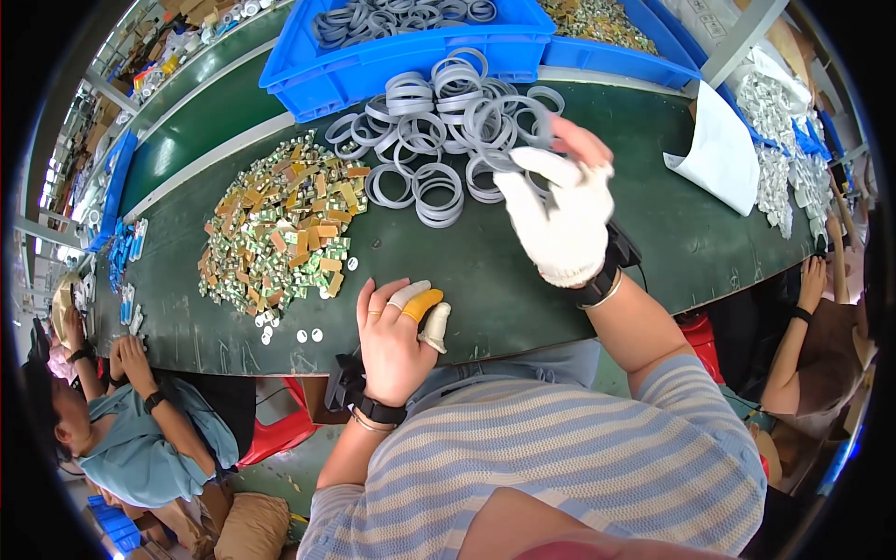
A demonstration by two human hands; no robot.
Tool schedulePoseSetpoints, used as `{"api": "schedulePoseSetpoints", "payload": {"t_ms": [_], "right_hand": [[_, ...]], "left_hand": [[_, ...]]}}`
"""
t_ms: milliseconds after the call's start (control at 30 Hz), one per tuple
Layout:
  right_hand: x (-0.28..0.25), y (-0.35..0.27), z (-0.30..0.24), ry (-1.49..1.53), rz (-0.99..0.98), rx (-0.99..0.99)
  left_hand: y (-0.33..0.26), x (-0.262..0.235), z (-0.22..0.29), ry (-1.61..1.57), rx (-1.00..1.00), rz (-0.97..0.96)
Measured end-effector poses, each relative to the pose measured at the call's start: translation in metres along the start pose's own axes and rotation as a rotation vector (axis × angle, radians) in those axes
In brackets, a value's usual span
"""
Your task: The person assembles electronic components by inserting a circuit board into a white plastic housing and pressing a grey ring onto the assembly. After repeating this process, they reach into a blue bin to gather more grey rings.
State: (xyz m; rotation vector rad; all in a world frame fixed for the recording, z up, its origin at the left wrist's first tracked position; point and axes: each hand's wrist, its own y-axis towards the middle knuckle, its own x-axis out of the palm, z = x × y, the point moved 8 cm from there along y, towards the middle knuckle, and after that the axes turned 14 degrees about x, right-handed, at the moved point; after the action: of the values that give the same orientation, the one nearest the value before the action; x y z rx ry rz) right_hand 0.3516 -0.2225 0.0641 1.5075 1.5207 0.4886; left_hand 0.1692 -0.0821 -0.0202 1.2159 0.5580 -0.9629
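Observation:
My right hand (565, 210), in a white glove with some bare fingertips showing, is over the right side of a heap of grey rings (420, 140). Between its fingers is the edge of a grey ring (534, 117), which looks raised above the others; the fingers are slightly blurred. My left hand (397, 331) lies at the table's near edge, fingers stretched out and holding nothing. White and yellow cots cover some of its fingers. Left of the rings spreads a pile of small green and tan circuit boards (280, 224).
Small white discs (309, 335) lie on the green table (485, 289) near its front edge. A blue bin (401, 70) of rings stands behind the heap, with another blue bin (616, 61) beside it. White paper (714, 154) lies right. Other people sit at both sides.

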Motion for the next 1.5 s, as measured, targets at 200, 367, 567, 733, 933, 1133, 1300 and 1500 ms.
{"api": "schedulePoseSetpoints", "payload": {"t_ms": [200, 367, 567, 733, 933, 1133, 1300, 1500], "right_hand": [[-0.049, -0.011, 0.004, 0.308, 0.131, 0.132], [-0.032, 0.019, 0.02, -0.198, 0.099, 0.071], [0.028, 0.009, 0.052, -0.325, -0.318, 0.073], [0.034, -0.003, 0.043, -0.274, -0.351, 0.015], [0.057, -0.027, 0.04, -0.308, -0.578, 0.033], [0.062, -0.026, 0.04, -0.319, -0.638, 0.024], [0.053, -0.016, 0.031, -0.11, -0.565, 0.076], [0.044, -0.008, 0.023, 0.078, -0.485, 0.128]], "left_hand": [[-0.001, -0.002, -0.002, 0.011, -0.008, -0.011], [0.003, 0.002, 0.001, 0.008, 0.008, -0.025], [0.0, 0.002, -0.002, 0.012, -0.004, -0.002], [0.001, -0.002, 0.002, 0.001, 0.012, 0.005], [0.0, -0.003, 0.001, -0.011, 0.015, 0.009], [-0.001, -0.004, 0.001, 0.004, 0.009, 0.006], [0.001, -0.003, 0.001, 0.001, 0.002, 0.014], [0.0, -0.003, 0.001, -0.008, 0.005, 0.006]]}}
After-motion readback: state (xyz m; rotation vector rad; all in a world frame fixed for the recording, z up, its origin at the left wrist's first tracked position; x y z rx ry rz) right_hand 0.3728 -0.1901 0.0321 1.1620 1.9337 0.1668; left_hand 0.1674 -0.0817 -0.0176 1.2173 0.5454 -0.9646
